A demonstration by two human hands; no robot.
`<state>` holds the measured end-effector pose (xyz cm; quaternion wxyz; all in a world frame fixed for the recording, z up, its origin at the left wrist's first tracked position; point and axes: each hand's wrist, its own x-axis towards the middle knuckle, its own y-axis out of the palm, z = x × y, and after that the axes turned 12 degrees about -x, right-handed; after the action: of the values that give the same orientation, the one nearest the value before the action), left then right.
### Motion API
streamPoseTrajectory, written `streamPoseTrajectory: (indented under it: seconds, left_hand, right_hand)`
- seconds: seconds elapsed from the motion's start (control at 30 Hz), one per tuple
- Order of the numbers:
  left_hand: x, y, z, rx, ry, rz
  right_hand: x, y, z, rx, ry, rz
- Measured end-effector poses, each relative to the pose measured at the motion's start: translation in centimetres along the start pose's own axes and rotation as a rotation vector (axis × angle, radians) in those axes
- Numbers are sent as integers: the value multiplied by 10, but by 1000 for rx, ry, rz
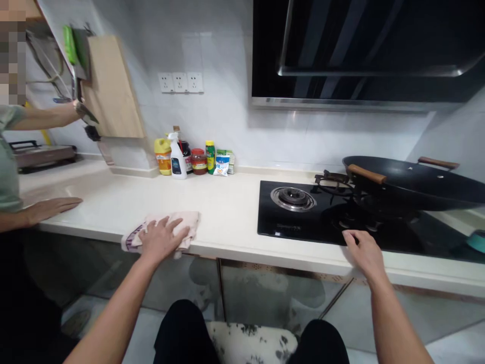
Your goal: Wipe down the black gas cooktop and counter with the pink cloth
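Note:
My left hand lies with its fingers spread on a folded pale pink cloth at the counter's front edge. The cloth has a purple-patterned border, and part of it hangs over the edge. My right hand rests loosely closed at the front rim of the black gas stove, with nothing showing in it. A large black wok with wooden handles sits on the stove's right side, while the left burner is bare.
Against the wall stand a white spray bottle, a yellow jug, a red-lidded jar and seasoning packs. A cutting board hangs at left. There a co-worker's hand lies on the counter; the other touches hanging utensils.

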<state>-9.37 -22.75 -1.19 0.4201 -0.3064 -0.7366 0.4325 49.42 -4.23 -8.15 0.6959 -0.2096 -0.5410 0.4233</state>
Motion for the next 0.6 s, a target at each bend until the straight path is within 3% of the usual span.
streamPoseTrajectory:
  seconds: [0.1,0.27,0.47,0.6]
  left_hand:
    - [-39,18,-48,-16,145,-98]
    - [-90,52,-136,-144,544,-103]
    - [-118,89,-247,-183,854,34]
    - [-130,117,-310,-158,1102,-87]
  right_hand:
    - [-1,-3,4,-18,-6,5]
    - [0,-4,10,-74,-5,35]
    - [1,-1,10,-112,-19,50]
    - [1,-3,8,-32,12,62]
